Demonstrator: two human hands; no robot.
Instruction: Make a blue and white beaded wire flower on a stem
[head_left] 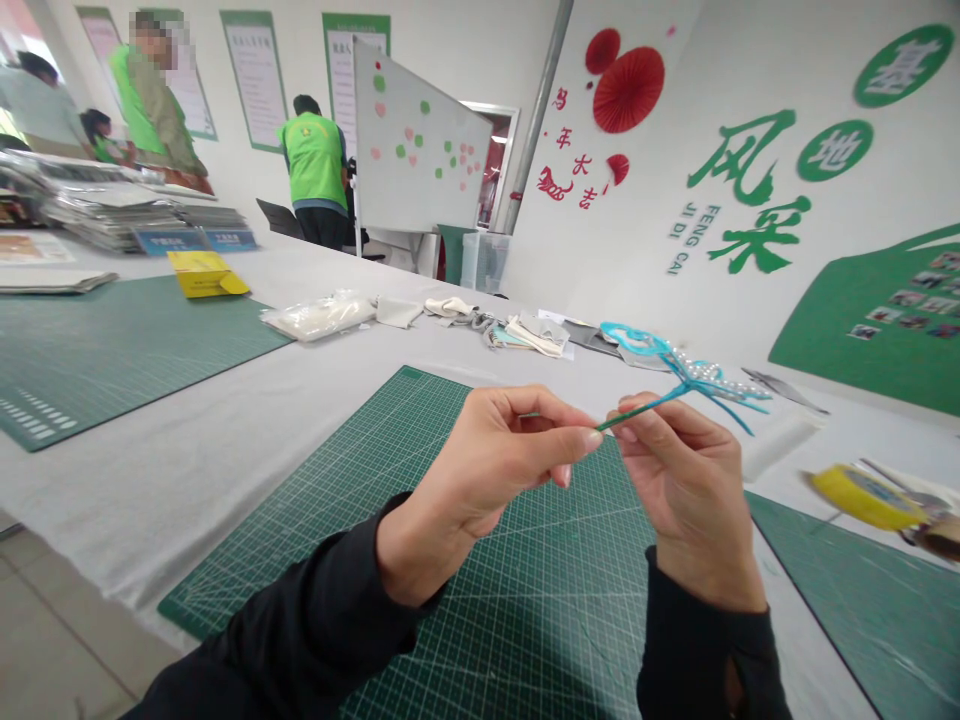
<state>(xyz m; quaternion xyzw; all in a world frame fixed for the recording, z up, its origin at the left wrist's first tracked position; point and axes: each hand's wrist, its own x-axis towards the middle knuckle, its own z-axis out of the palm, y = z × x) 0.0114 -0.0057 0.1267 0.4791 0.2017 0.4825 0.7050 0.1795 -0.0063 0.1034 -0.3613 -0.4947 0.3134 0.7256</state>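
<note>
while the left hand (487,460) pinches the green end of the stem (646,406), the right hand (690,490) has it pinched too, closer to the blue ornament (688,383) with pearly beads (710,376), so it's all held up above the table (210,470).

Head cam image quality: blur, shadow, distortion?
Head view: left hand, right hand and blue ornament fairly crisp; yellow roll at right smeared; soft shadow on the middle mat between the forearms; pole leans, perhaps camera tilt or wide-angle stretch; one person's head pixelated.
</note>
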